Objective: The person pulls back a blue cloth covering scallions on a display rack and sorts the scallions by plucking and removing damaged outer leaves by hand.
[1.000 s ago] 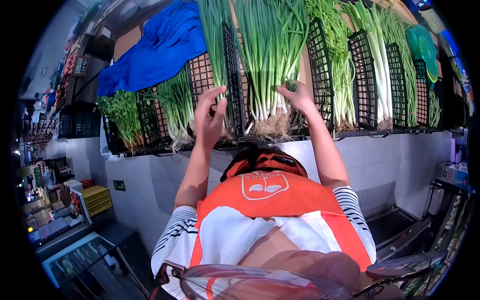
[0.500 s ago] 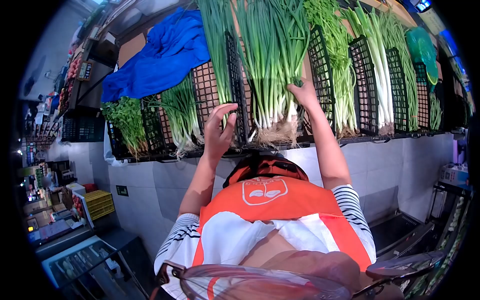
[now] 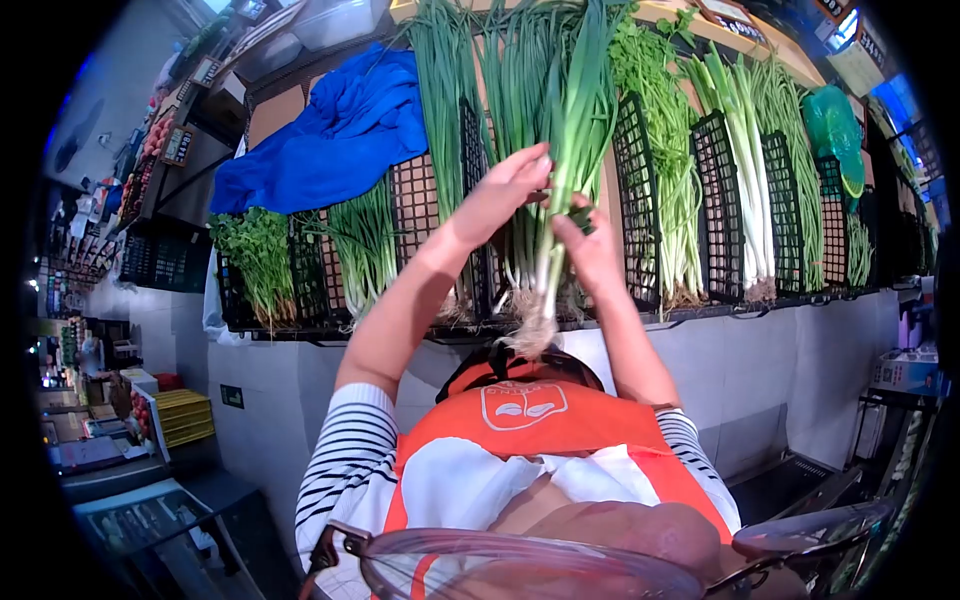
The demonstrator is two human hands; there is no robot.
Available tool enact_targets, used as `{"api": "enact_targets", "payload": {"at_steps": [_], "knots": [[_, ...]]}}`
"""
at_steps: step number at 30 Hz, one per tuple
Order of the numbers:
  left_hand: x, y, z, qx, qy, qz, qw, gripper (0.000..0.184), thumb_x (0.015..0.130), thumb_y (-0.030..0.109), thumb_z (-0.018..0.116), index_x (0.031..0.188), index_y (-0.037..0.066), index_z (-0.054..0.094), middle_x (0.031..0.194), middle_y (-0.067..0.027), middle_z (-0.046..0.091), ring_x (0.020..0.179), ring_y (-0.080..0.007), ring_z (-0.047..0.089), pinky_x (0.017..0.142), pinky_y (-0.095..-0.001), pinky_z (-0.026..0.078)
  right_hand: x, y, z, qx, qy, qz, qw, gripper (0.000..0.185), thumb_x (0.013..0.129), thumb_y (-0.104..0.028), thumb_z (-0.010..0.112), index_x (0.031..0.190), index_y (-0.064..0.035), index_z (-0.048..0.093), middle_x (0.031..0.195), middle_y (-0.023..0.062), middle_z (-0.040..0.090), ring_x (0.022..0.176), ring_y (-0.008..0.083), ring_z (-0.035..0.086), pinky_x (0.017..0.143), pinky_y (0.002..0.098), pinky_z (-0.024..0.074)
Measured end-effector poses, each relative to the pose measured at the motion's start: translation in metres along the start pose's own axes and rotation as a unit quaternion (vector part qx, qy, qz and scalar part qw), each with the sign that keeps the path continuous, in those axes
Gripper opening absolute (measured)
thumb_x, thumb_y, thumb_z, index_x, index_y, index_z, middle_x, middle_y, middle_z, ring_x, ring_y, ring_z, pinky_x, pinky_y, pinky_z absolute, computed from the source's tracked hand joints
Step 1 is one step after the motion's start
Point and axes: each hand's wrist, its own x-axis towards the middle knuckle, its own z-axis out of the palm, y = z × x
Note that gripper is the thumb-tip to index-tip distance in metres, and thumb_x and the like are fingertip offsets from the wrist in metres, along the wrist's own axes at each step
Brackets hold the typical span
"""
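A small bunch of green stalks [image 3: 543, 273] with white stems and pale roots is lifted in front of the other stalks in the middle crate, its roots hanging past the display's front edge. My right hand [image 3: 592, 247] is closed round its stems from the right. My left hand [image 3: 503, 193] reaches across from the left, its fingertips beside the bunch's leaves; whether they touch it is unclear. Behind lie more long green stalks [image 3: 515, 85] in the crate.
A blue cloth [image 3: 335, 130] covers the back left crates. Leafy herbs [image 3: 262, 270] and thin green onions [image 3: 365, 245] lie at the left. Black mesh dividers [image 3: 716, 200] separate leeks [image 3: 755, 200] and other greens at the right, near a green bag [image 3: 832, 125].
The bunch has been lifted forward out of the row in my right hand. My left hand has moved right and up, from the divider to the bunch.
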Motion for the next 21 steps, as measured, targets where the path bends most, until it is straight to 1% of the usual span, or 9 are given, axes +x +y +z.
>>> {"api": "enact_targets", "payload": {"at_steps": [4,5,6,8,11,14,16,19,21], "knots": [[0.055,0.025,-0.015,-0.207,-0.081,-0.067,0.973,0.055,0.09,0.04,0.043,0.123,-0.003,0.038,0.117,-0.0175,0.052,0.084,-0.0211,0.061,0.08,-0.0345,0.052,-0.01,0.01,0.035,-0.033,-0.046,0.051,0.997,0.026,0.082,-0.015,0.059,0.105,-0.0023,0.054,0.082,0.005,0.059,0.068,0.0114,0.052,0.061,0.0238,0.0435],[0.062,0.026,-0.023,-0.204,-0.056,-0.073,0.975,0.049,0.09,0.036,0.047,0.121,-0.002,0.041,0.107,-0.0145,0.057,0.066,-0.0142,0.059,0.07,-0.0277,0.053,-0.012,0.014,0.043,-0.086,-0.051,0.015,0.995,0.03,0.082,-0.018,0.06,0.107,-0.0024,0.054,0.084,0.0064,0.06,0.07,0.0129,0.053,0.064,0.0249,0.0441],[0.062,0.029,-0.024,-0.201,-0.002,-0.095,0.975,0.043,0.091,0.029,0.048,0.122,-0.001,0.041,0.088,-0.007,0.058,0.049,-0.0055,0.046,0.055,-0.0204,0.046,-0.013,0.018,0.046,-0.139,-0.054,-0.02,0.989,0.035,0.081,-0.02,0.062,0.11,-0.0024,0.054,0.086,0.0078,0.061,0.072,0.0143,0.055,0.067,0.0261,0.0447],[0.049,0.034,-0.032,-0.198,-0.008,-0.081,0.977,0.04,0.091,0.023,0.048,0.123,0.001,0.041,0.072,0.0005,0.048,0.044,-0.0019,0.032,0.045,-0.0165,0.034,-0.015,0.024,0.04,-0.184,-0.134,-0.069,0.971,0.041,0.08,-0.025,0.065,0.113,-0.0031,0.053,0.092,0.0102,0.062,0.08,0.0159,0.057,0.074,0.0272,0.0446],[0.004,0.046,-0.056,-0.217,-0.049,-0.089,0.971,0.041,0.092,0.022,0.046,0.127,0.002,0.037,0.061,0.0056,0.041,0.042,-0.0015,0.032,0.041,-0.0168,0.027,-0.019,0.0,0.016,-0.15,-0.131,0.008,0.98,0.037,0.081,-0.022,0.063,0.114,-0.006,0.055,0.094,0.0082,0.063,0.082,0.0151,0.058,0.075,0.0257,0.0451],[-0.067,0.049,-0.074,-0.027,-0.009,-0.098,0.995,0.039,0.09,0.03,0.048,0.119,0.004,0.042,0.054,0.0052,0.037,0.037,-0.0031,0.029,0.04,-0.0191,0.028,-0.025,-0.012,-0.031,-0.143,-0.103,0.151,0.973,0.03,0.084,-0.019,0.061,0.112,-0.0092,0.058,0.088,0.0037,0.063,0.077,0.01,0.057,0.072,0.023,0.0453],[-0.111,0.045,-0.085,0.035,-0.002,-0.156,0.987,0.037,0.087,0.035,0.054,0.102,0.004,0.044,0.056,0.0028,0.042,0.043,-0.004,0.037,0.04,-0.0184,0.031,-0.033,-0.002,-0.056,-0.146,-0.061,0.104,0.982,0.027,0.084,-0.018,0.06,0.108,-0.0077,0.059,0.083,0.0018,0.062,0.074,0.0067,0.055,0.071,0.0217,0.0445],[-0.163,0.002,-0.104,0.045,-0.003,-0.227,0.973,0.032,0.083,0.025,0.06,0.103,0.003,0.049,0.062,0.0011,0.049,0.047,-0.0035,0.041,0.042,-0.018,0.033,-0.044,0.004,-0.076,-0.032,-0.022,0.144,0.989,0.028,0.084,-0.021,0.061,0.106,-0.003,0.06,0.082,-0.0003,0.061,0.071,0.0063,0.053,0.07,0.0214,0.0431],[-0.181,-0.017,-0.104,0.067,0.005,-0.27,0.96,0.024,0.083,0.021,0.061,0.099,0.004,0.052,0.065,0.0013,0.05,0.05,-0.0043,0.044,0.045,-0.0185,0.035,-0.043,0.008,-0.079,-0.022,-0.019,0.162,0.986,0.026,0.084,-0.02,0.06,0.105,-0.0046,0.06,0.074,-0.0057,0.055,0.061,0.0027,0.043,0.057,0.0175,0.0353]]}}
